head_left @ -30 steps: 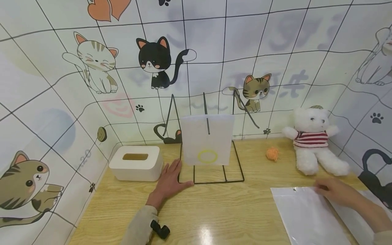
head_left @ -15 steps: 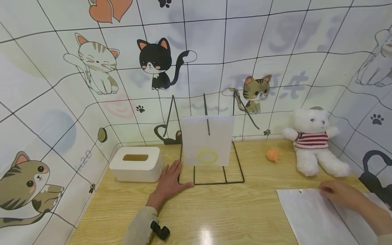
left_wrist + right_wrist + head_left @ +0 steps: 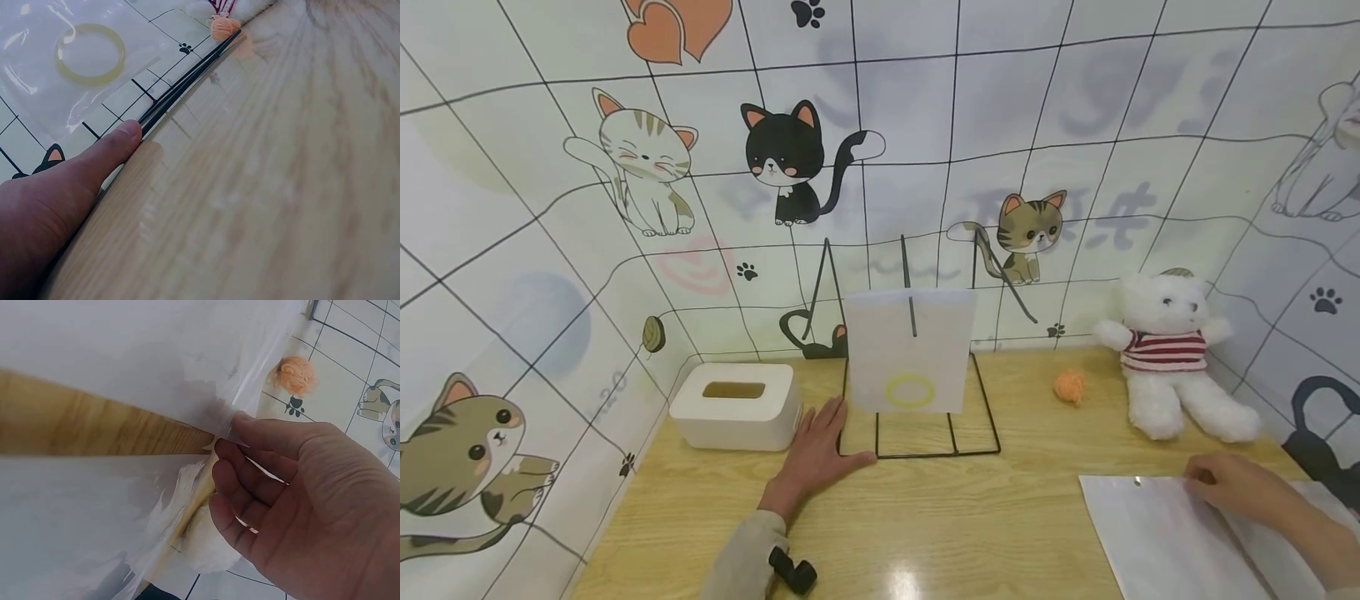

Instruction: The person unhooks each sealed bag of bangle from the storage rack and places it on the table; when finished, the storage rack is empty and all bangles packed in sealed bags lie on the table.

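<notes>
My left hand (image 3: 816, 458) lies spread at the front left corner of a black wire rack (image 3: 917, 455), its thumb along the base bar. On the rack's middle prong hangs a clear-fronted white plastic bag (image 3: 880, 350); a yellow ring (image 3: 90, 55) shows in it. At the right, my right hand (image 3: 1240, 487) pinches the top right corner of a second white plastic bag (image 3: 1165, 525) between thumb and fingertips. That bag has a small hole at its top edge. Another white bag (image 3: 81, 519) lies beside it, partly hidden under my right forearm in the head view.
A white tissue box (image 3: 736, 407) stands left of the rack. An orange yarn ball (image 3: 1070, 387) and a white teddy bear (image 3: 1165, 354) in a striped shirt sit at the back right. Two bare prongs of the rack stick out toward me. Cat-patterned walls enclose the wooden table (image 3: 955, 525).
My right hand has shifted slightly right, drawing the pinched bag with it. My left hand keeps its place at the rack. The head view has tilted up a little.
</notes>
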`<state>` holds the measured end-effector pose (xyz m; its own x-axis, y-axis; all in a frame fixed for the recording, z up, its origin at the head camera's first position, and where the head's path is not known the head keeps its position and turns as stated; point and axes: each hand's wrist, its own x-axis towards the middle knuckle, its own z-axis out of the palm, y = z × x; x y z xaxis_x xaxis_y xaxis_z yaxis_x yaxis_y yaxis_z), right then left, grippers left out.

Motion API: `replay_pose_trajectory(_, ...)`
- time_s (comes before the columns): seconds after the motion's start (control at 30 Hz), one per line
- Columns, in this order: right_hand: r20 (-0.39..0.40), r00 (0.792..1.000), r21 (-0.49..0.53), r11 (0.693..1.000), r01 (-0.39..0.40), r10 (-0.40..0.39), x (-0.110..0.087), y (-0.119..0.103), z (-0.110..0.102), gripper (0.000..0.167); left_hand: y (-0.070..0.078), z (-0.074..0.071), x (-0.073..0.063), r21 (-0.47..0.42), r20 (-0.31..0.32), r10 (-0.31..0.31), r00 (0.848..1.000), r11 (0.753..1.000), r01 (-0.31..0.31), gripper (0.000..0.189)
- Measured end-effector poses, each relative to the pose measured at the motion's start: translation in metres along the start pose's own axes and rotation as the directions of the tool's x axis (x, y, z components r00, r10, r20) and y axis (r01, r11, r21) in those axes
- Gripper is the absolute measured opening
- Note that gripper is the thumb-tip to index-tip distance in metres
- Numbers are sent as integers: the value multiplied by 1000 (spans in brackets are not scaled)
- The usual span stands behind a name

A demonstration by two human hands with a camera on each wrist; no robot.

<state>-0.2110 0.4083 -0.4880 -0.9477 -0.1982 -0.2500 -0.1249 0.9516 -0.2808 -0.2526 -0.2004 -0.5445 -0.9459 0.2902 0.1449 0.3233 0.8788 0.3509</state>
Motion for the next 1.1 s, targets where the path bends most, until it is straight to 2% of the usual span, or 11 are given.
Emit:
replay_pose_trajectory(0.37, -51, 998, -8, 1000, 25, -25, 0, -3, -2, 6, 1, -2, 1, 9, -11, 8, 1000, 1000, -8, 112)
replay_pose_trajectory(0.6, -60, 997, -1, 999, 45, -45, 3, -4, -7, 12, 2, -4, 0, -1, 3, 0, 1000, 1000, 0, 112)
replay_pose_trajectory(0.77, -121, 990, 27, 996, 80, -76, 2, -9, -7, 11, 2, -4, 0, 12, 18, -6, 1000, 1000, 6, 112)
replay_pose_trajectory(0.97, -263, 949, 29, 982, 186, -172, 5, -27, -1, 8, 3, -5, 0, 9, -5, 3, 1000, 1000, -3, 111)
replay_pose_trajectory(1.1, -330, 919, 16, 972, 236, -218, 10, -40, 3, 7, 3, -4, -1, 1, 9, 2, 1000, 1000, -2, 110)
